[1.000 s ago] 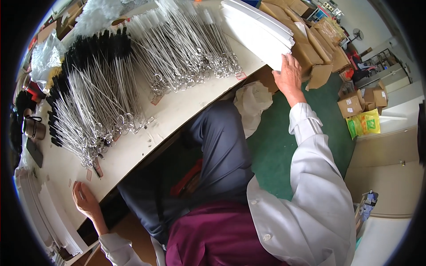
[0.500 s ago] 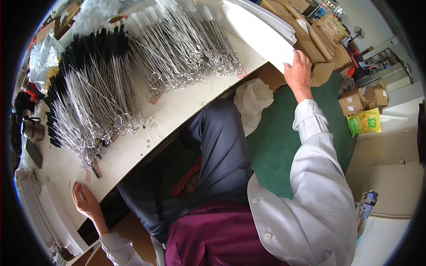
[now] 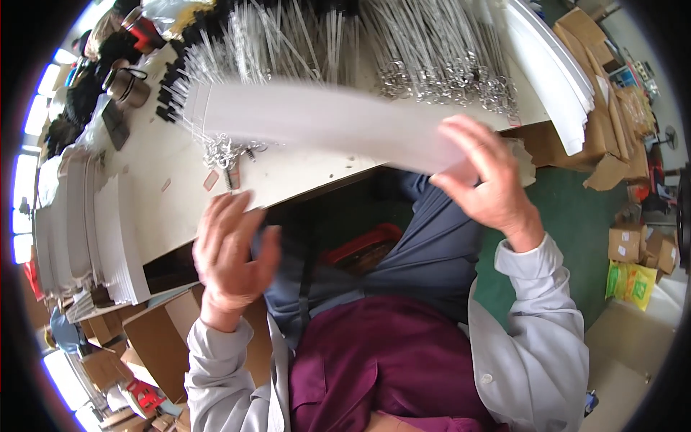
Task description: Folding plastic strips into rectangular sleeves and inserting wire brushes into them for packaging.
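My right hand (image 3: pixel 489 176) grips one end of a long white flat strip (image 3: pixel 317 119), which looks like paper or thin card and is smeared by motion. The strip hangs over the table's front part and hides some of the brushes behind it. My left hand (image 3: pixel 234 252) is held off the table's front edge, fingers apart, holding nothing. Wire-handled brushes (image 3: pixel 288 43) with ring ends lie in a row on the white table (image 3: pixel 281 169). Another pile of wire-handled brushes (image 3: pixel 446 57) lies to its right. Some black bristles show at the left.
Stacked white strips (image 3: pixel 572 93) lie at the table's right end, by cardboard boxes (image 3: pixel 612 93). More white strips (image 3: pixel 115 230) stand at the left end. A metal cup (image 3: pixel 128 85) stands at the far left. Below my left arm is an open carton (image 3: pixel 162 338).
My right hand has brought a white strip from the right-hand stack over the table. My left hand has lifted off the table edge and moved right. The view has shifted left.
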The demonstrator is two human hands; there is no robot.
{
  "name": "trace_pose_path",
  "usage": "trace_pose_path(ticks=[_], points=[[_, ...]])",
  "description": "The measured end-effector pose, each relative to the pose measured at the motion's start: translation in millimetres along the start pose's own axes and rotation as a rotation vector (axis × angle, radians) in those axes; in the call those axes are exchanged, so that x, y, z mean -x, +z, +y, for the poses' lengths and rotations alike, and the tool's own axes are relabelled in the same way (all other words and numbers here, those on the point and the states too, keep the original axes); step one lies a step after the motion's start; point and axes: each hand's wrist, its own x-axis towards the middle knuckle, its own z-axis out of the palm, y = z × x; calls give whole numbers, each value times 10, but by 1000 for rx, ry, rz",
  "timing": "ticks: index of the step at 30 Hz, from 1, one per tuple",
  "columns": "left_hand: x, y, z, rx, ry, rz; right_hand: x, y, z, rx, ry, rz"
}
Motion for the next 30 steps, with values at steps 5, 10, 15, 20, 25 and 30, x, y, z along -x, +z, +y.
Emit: trace_pose_path(ticks=[5,10,15,20,25,30], points=[[-239,248,234,16,-77,-304,-41,527,-279,-88,-136,-209],[-178,544,176,75,-31,-372,-140,710,-448,-103,-246,-245],[-217,606,133,103,-136,-439,-188,858,-412,-75,-240,-186],[-216,597,54,4,-191,-416,-124,860,-471,-2,-72,19],[-150,720,13,-83,-51,-298,43,1084,-515,-3,101,-17],[-122,793,6,-107,-62,-313,38,1189,-652,-270,317,-21]])
